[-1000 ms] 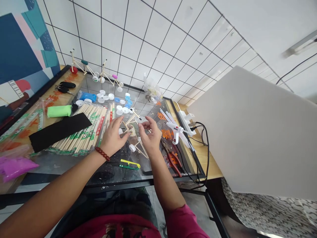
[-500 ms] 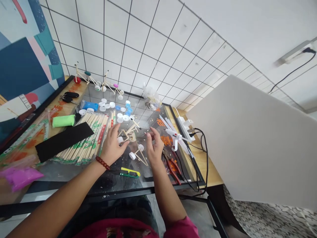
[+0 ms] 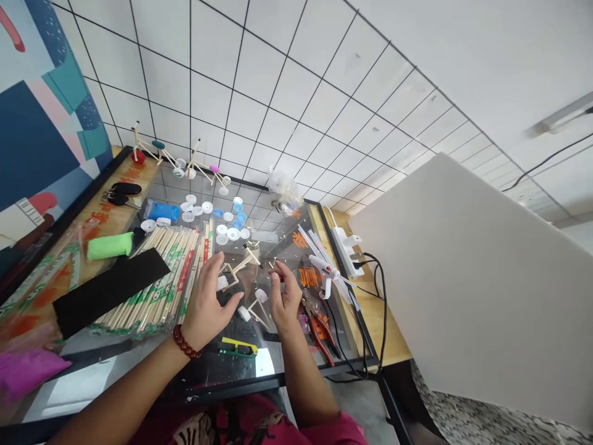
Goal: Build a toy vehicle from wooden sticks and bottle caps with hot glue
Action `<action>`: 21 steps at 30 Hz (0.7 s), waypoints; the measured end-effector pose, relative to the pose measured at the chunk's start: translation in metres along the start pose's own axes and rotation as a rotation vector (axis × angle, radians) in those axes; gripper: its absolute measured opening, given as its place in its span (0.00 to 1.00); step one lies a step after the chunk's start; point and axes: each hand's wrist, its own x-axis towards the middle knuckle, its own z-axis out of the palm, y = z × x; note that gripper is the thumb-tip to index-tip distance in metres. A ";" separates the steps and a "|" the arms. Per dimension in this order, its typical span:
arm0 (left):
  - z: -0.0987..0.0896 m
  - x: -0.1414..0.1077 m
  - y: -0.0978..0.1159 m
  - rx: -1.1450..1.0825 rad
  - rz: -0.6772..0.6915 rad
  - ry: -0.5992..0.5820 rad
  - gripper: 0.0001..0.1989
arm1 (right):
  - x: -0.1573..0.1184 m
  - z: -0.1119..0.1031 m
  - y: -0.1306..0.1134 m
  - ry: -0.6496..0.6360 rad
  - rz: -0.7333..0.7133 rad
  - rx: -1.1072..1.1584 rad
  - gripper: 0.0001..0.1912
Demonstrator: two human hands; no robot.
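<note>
My left hand (image 3: 209, 304), with a red bead bracelet at the wrist, is spread beside a small frame of wooden sticks (image 3: 241, 266) with a white cap wheel. Its thumb and fingers are apart; whether the fingertips touch the frame is unclear. My right hand (image 3: 285, 295) is curled to the right of the frame, with a short piece of stick (image 3: 272, 264) at its pinched fingertips. Between my hands, nearer me, lies a second stick piece with white cap wheels (image 3: 261, 296).
Bagged chopsticks (image 3: 160, 266), a black strip (image 3: 111, 287) and green clay (image 3: 110, 246) lie left. Loose bottle caps (image 3: 233, 234) are behind. Right are a glue gun (image 3: 325, 272), red-handled pliers (image 3: 320, 337) and cables (image 3: 385, 309). A yellow-green cutter (image 3: 238, 347) lies near the front edge.
The view has shifted slightly. The stick frame stands at a different angle, and my left thumb is farther from it. A short stick piece now shows at my right fingertips.
</note>
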 end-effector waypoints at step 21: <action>-0.009 0.007 0.004 0.019 -0.026 -0.008 0.41 | 0.001 -0.005 0.000 -0.043 -0.021 -0.006 0.15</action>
